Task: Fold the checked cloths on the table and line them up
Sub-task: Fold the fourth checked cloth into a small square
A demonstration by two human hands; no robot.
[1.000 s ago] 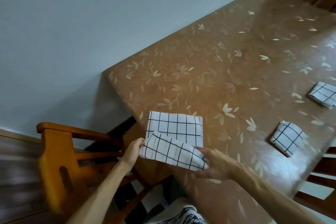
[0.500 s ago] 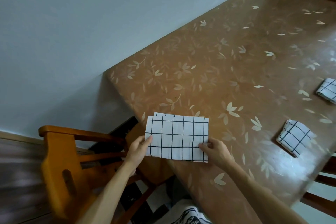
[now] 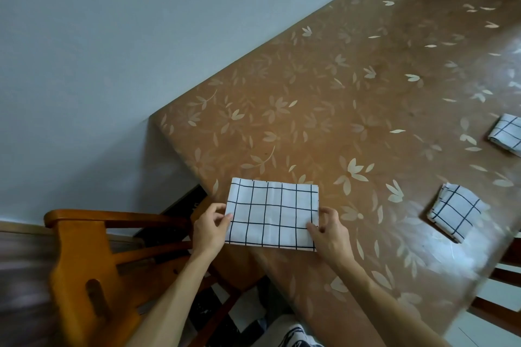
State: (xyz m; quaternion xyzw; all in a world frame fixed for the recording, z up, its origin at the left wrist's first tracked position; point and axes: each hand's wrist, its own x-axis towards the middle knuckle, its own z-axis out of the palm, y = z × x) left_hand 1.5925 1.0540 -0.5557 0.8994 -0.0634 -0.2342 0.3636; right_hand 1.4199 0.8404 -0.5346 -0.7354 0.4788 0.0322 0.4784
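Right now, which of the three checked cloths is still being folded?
The wide rectangular cloth at the table's near corner, pinched by both hands; the two small squares lie untouched farther right.

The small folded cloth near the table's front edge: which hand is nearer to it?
Right. The right hand pinches the cloth being folded, on the side facing the small folded cloth; the left hand holds its far side.

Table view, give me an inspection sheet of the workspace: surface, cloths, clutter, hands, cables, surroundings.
Surface: brown leaf-patterned table, glossy.
Job's things: half-folded cloth flat at the near corner; two small folded cloths to the right, apart.
Clutter: nothing seen.
Grip: left hand pinches the cloth's left edge; right hand pinches the right edge.
Cables: nothing seen.
Surroundings: wooden chair at left, pale wall behind.
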